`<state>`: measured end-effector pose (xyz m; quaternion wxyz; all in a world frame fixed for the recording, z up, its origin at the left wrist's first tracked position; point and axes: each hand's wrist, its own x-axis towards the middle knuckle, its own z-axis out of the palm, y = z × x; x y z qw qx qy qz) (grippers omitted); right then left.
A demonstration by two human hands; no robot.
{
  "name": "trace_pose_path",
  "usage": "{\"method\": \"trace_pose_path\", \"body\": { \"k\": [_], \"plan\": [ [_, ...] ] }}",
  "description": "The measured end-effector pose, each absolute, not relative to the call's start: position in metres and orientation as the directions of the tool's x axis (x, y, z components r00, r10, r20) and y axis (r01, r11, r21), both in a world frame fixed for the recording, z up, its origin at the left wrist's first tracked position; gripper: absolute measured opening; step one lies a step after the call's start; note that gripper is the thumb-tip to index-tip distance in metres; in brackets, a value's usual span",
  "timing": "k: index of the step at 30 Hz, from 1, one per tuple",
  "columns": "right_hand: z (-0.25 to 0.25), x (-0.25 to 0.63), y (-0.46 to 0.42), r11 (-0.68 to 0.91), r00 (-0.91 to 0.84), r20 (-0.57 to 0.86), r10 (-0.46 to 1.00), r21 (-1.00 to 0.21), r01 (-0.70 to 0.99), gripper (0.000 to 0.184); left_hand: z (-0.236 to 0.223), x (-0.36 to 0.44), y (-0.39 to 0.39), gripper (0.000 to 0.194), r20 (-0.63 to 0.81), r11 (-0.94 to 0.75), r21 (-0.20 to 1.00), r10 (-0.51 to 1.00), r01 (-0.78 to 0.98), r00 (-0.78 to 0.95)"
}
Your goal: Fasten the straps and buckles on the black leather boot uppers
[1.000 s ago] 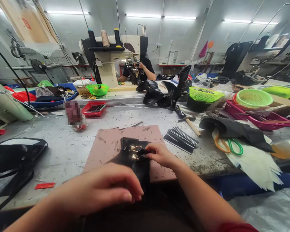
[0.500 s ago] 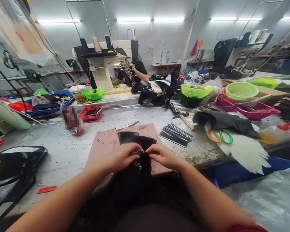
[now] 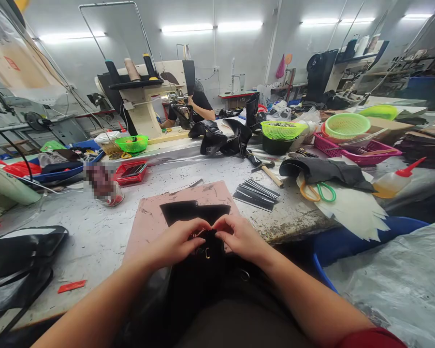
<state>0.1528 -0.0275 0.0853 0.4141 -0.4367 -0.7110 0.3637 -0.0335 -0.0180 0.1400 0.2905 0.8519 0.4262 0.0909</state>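
My left hand (image 3: 177, 242) and my right hand (image 3: 240, 238) meet over a black leather boot piece (image 3: 194, 211). Thumb and bent fingers of both hands pinch the leather along one edge, fingertips nearly touching. Just below them, a small gold-coloured metal fitting (image 3: 208, 253) shows on the black material. The upper part of the piece lies on a pink cutting board (image 3: 139, 227); the lower part hangs towards my lap, where dark clothing makes its outline hard to see.
Right of the board lie black strips (image 3: 255, 195), a hammer (image 3: 272, 175) and scissors (image 3: 325, 192). Black boots (image 3: 235, 137) stand farther back, near a sewing machine (image 3: 148, 101) and a seated person (image 3: 199, 107). A blue bin (image 3: 321, 268) is at lower right.
The view has shifted slightly right. The leather piece has turned a little under my hands, and its metal fitting shows more clearly. Both hands keep pinching the edge.
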Motion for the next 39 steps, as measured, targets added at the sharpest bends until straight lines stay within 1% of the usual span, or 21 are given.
{"method": "trace_pose_path", "body": {
  "k": [6, 9, 12, 15, 17, 19, 22, 24, 27, 30, 32, 33, 37, 39],
  "plan": [
    [0.093, 0.152, -0.039, 0.414, -0.302, 0.316, 0.9, -0.836, 0.36, 0.015, 0.14, -0.025, -0.023, 0.016, -0.068, -0.39, 0.629, 0.834, 0.672, 0.548],
    [0.095, 0.152, -0.043, 0.393, -0.314, 0.282, 0.907, -0.835, 0.384, 0.012, 0.141, -0.021, -0.028, 0.015, -0.076, -0.375, 0.602, 0.851, 0.705, 0.519],
    [0.098, 0.152, -0.044, 0.423, -0.328, 0.304, 0.895, -0.811, 0.404, 0.013, 0.143, -0.02, -0.033, 0.015, -0.078, -0.381, 0.575, 0.856, 0.724, 0.512],
    [0.1, 0.153, -0.045, 0.45, -0.351, 0.315, 0.882, -0.785, 0.425, 0.013, 0.143, -0.02, -0.036, 0.015, -0.096, -0.359, 0.583, 0.86, 0.729, 0.501],
    [0.101, 0.153, -0.045, 0.457, -0.376, 0.3, 0.877, -0.764, 0.455, 0.02, 0.144, -0.021, -0.037, 0.015, -0.096, -0.334, 0.611, 0.868, 0.717, 0.487],
    [0.101, 0.153, -0.045, 0.473, -0.399, 0.29, 0.87, -0.719, 0.509, 0.024, 0.144, -0.022, -0.038, 0.015, -0.118, -0.296, 0.665, 0.865, 0.686, 0.488],
    [0.1, 0.151, -0.045, 0.528, -0.428, 0.319, 0.846, -0.617, 0.584, 0.015, 0.145, -0.023, -0.038, 0.017, -0.176, -0.253, 0.719, 0.835, 0.647, 0.522],
    [0.099, 0.15, -0.044, 0.58, -0.456, 0.361, 0.814, -0.56, 0.592, 0.011, 0.145, -0.024, -0.038, 0.017, -0.187, -0.269, 0.705, 0.822, 0.656, 0.538],
    [0.095, 0.149, -0.044, 0.646, -0.473, 0.441, 0.763, -0.49, 0.585, 0.011, 0.146, -0.026, -0.036, 0.018, -0.19, -0.317, 0.64, 0.817, 0.7, 0.544],
    [0.093, 0.147, -0.045, 0.622, -0.449, 0.439, 0.779, -0.442, 0.647, 0.008, 0.144, -0.028, -0.034, 0.016, -0.215, -0.345, 0.57, 0.813, 0.746, 0.54],
    [0.094, 0.147, -0.046, 0.588, -0.443, 0.39, 0.807, -0.453, 0.671, 0.006, 0.141, -0.03, -0.033, 0.013, -0.214, -0.363, 0.537, 0.814, 0.761, 0.54],
    [0.095, 0.147, -0.046, 0.579, -0.451, 0.364, 0.815, -0.482, 0.657, 0.006, 0.139, -0.031, -0.033, 0.013, -0.204, -0.375, 0.525, 0.816, 0.764, 0.54],
    [0.104, 0.152, -0.046, 0.548, -0.496, 0.29, 0.818, -0.654, 0.522, 0.012, 0.136, -0.028, -0.037, 0.018, -0.172, -0.386, 0.494, 0.835, 0.779, 0.523],
    [0.106, 0.154, -0.046, 0.534, -0.52, 0.269, 0.81, -0.704, 0.468, 0.013, 0.137, -0.024, -0.039, 0.015, -0.18, -0.368, 0.459, 0.853, 0.809, 0.49]
  ]
}}
